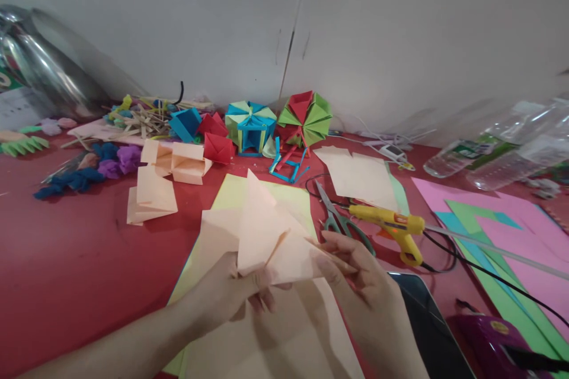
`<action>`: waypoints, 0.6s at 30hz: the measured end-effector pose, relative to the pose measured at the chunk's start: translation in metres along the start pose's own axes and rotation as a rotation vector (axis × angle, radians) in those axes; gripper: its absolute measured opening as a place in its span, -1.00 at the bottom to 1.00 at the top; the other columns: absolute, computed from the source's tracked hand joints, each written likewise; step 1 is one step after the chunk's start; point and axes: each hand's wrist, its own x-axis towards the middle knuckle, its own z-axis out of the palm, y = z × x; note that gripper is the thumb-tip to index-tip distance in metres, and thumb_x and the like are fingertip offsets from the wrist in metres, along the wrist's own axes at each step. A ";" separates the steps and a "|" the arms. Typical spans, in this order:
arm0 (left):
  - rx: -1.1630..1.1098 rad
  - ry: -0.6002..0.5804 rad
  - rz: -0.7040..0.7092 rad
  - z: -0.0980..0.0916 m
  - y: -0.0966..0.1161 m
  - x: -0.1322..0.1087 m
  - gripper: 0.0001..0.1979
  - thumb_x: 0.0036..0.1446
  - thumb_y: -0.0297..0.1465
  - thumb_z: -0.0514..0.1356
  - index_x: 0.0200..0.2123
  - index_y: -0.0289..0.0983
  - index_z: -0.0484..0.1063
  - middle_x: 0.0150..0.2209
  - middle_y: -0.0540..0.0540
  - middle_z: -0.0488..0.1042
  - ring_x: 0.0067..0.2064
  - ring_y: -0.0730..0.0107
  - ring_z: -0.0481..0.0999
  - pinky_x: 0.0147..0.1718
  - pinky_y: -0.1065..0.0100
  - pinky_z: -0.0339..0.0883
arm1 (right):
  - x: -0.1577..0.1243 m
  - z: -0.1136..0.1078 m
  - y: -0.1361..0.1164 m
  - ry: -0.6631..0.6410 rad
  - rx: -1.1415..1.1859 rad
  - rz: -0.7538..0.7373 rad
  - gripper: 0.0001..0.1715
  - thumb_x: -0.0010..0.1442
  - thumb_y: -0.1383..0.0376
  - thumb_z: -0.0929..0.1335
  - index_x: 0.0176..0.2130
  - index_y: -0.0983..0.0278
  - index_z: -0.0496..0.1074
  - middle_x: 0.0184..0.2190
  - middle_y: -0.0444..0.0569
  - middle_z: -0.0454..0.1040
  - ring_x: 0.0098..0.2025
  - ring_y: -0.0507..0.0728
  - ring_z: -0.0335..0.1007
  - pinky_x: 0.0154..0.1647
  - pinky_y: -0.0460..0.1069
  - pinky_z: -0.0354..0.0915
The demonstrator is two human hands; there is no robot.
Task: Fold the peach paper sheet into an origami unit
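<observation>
A folded sheet of peach paper (262,231) is held up between both hands, its pointed corner facing away from me. My left hand (249,284) pinches its lower left edge, thumb on top. At the right corner, my right hand (360,272) grips the paper between thumb and fingers. Beneath them lie flat peach sheets (267,337) over a yellow sheet (231,189). Just beyond my right hand are scissors (340,222) with dark green handles and a yellow glue gun (395,225). Several folded peach paper pieces (155,192) sit to the left.
Paper umbrella-like models (251,121) stand along the wall. A metal jug (44,65) is at far left, plastic bottles (511,148) at far right. Coloured sheets (511,237), a dark phone or tablet (427,320) and a purple object (493,331) lie right. A black cable crosses there.
</observation>
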 end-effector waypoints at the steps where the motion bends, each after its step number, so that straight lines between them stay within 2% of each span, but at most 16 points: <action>1: -0.052 0.030 -0.004 0.000 -0.001 0.001 -0.57 0.06 -0.10 0.15 -0.31 -0.39 0.55 -0.54 -0.15 0.52 -0.54 0.45 0.42 -0.52 0.46 0.26 | 0.000 0.000 -0.001 0.003 -0.025 -0.018 -0.62 0.10 0.12 0.34 -0.09 0.22 0.37 -0.20 0.02 0.50 -0.24 0.16 0.49 -0.24 0.00 0.39; 3: -0.176 0.073 -0.006 0.001 -0.001 0.003 -0.60 0.08 -0.13 0.15 -0.28 -0.37 0.54 -0.44 -0.19 0.56 -0.49 0.45 0.47 -0.49 0.48 0.28 | 0.000 -0.001 -0.004 0.004 -0.078 -0.062 -0.66 0.08 0.13 0.35 -0.14 0.20 0.42 -0.23 -0.02 0.53 -0.28 0.15 0.50 -0.26 -0.01 0.40; 6: -0.334 0.056 -0.003 0.002 0.001 0.002 -0.66 0.09 -0.18 0.18 -0.22 -0.33 0.52 -0.26 -0.20 0.57 -0.38 0.44 0.53 -0.44 0.50 0.32 | 0.000 0.001 -0.004 0.032 -0.114 -0.144 -0.74 0.10 0.16 0.34 -0.20 0.18 0.47 -0.33 -0.07 0.55 -0.34 0.12 0.49 -0.29 -0.04 0.40; 9: -0.359 0.043 -0.009 0.004 0.003 0.001 -0.67 0.06 -0.19 0.22 -0.24 -0.35 0.52 -0.31 -0.20 0.58 -0.32 0.39 0.56 -0.38 0.49 0.35 | -0.001 0.004 -0.003 0.025 -0.104 -0.165 -0.76 0.15 0.17 0.31 -0.22 0.18 0.50 -0.35 -0.08 0.56 -0.34 0.11 0.49 -0.28 -0.04 0.39; 12: -0.407 0.091 -0.027 0.005 0.003 0.002 -0.71 0.04 -0.23 0.24 -0.29 -0.35 0.51 -0.33 -0.17 0.58 -0.30 0.35 0.57 -0.37 0.46 0.38 | -0.003 0.006 -0.005 0.059 -0.078 -0.150 -0.76 0.16 0.19 0.31 -0.21 0.18 0.50 -0.31 -0.06 0.55 -0.30 0.12 0.48 -0.28 -0.05 0.40; 15: -0.558 0.150 -0.034 0.005 0.002 0.004 -0.81 0.03 -0.30 0.27 -0.36 -0.31 0.46 -0.33 -0.10 0.58 -0.27 0.36 0.57 -0.35 0.46 0.40 | -0.003 0.008 -0.007 0.121 -0.091 -0.204 -0.80 0.13 0.22 0.34 -0.24 0.18 0.51 -0.26 -0.04 0.52 -0.25 0.12 0.46 -0.26 -0.05 0.39; 18: -0.671 0.210 -0.010 0.004 0.002 0.006 -0.86 0.04 -0.35 0.27 -0.34 -0.28 0.43 -0.30 -0.05 0.58 -0.23 0.39 0.57 -0.30 0.48 0.40 | 0.000 0.009 -0.006 0.135 -0.108 -0.268 -0.81 0.12 0.25 0.34 -0.25 0.19 0.52 -0.21 -0.02 0.49 -0.21 0.11 0.44 -0.26 -0.07 0.38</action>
